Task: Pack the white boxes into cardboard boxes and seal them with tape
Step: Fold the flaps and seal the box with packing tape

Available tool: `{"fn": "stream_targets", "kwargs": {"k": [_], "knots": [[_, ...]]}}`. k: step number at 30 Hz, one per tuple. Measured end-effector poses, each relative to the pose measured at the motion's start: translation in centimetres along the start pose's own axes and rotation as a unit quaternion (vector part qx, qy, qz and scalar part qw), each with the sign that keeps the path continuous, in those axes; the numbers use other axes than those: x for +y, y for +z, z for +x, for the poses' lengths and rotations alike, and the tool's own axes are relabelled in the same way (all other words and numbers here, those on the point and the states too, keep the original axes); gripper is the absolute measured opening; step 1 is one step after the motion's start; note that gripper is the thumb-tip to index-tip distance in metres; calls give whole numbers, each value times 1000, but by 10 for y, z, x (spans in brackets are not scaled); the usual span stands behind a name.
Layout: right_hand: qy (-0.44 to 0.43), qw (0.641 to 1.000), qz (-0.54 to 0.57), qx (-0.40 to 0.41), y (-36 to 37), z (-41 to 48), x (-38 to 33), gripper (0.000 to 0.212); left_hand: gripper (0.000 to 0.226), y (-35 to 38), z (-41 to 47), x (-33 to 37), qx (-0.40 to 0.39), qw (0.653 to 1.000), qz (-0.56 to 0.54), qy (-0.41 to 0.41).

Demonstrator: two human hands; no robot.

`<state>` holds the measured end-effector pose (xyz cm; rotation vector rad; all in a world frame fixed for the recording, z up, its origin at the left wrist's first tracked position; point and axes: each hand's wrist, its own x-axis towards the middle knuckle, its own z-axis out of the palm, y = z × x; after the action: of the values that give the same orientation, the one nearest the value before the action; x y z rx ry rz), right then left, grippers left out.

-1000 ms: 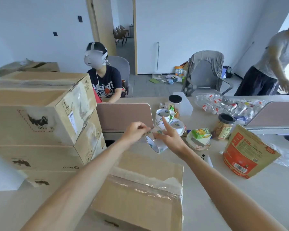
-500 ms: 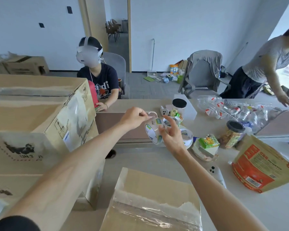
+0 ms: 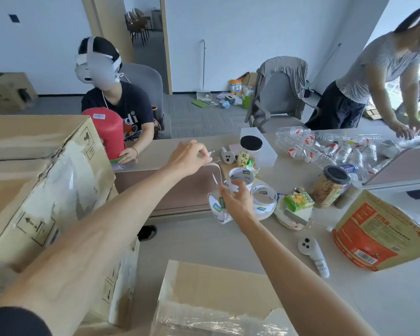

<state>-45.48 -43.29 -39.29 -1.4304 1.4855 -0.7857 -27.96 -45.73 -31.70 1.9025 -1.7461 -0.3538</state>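
My right hand (image 3: 237,201) grips a roll of clear tape (image 3: 216,208) with a white printed core, held upright above the desk. My left hand (image 3: 188,157) pinches the tape's free end (image 3: 210,154) up and to the left of the roll, and a clear strip stretches between them. A closed cardboard box (image 3: 218,299) with old tape across its top lies at the near edge below my arms. A stack of large cardboard boxes (image 3: 41,180) stands at the left. No white boxes show.
Two more tape rolls (image 3: 264,197) sit behind the held roll, beside jars (image 3: 330,187), a green juice carton (image 3: 298,201), an orange bag (image 3: 378,236), a white controller (image 3: 313,254) and plastic bottles (image 3: 337,149). A seated person with a headset is across the desk; another person bends at the far right.
My left hand has pulled the tape end up and left, away from the roll, lengthening the strip. The roll has dropped slightly in my right hand. The camera has moved closer to the desk.
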Motion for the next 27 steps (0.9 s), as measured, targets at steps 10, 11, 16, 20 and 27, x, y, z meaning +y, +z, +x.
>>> {"fn": "stream_targets", "kwargs": {"k": [10,11,16,20,27], "knots": [[41,999,10,-17,24,4,7,59,20,21,3,-11,26,997,62,-23],[39,999,10,-19,23,5,6,59,19,22,4,-11,30,997,67,-27],[37,999,16,-20,24,6,6,61,22,26,8,-11,-4,994,98,-55],[49,998,34,-27,27,5,6,61,37,33,14,-8,2,986,145,-76],[63,996,-13,-61,18,2,-1,53,38,39,9,-8,54,984,169,-23]]}}
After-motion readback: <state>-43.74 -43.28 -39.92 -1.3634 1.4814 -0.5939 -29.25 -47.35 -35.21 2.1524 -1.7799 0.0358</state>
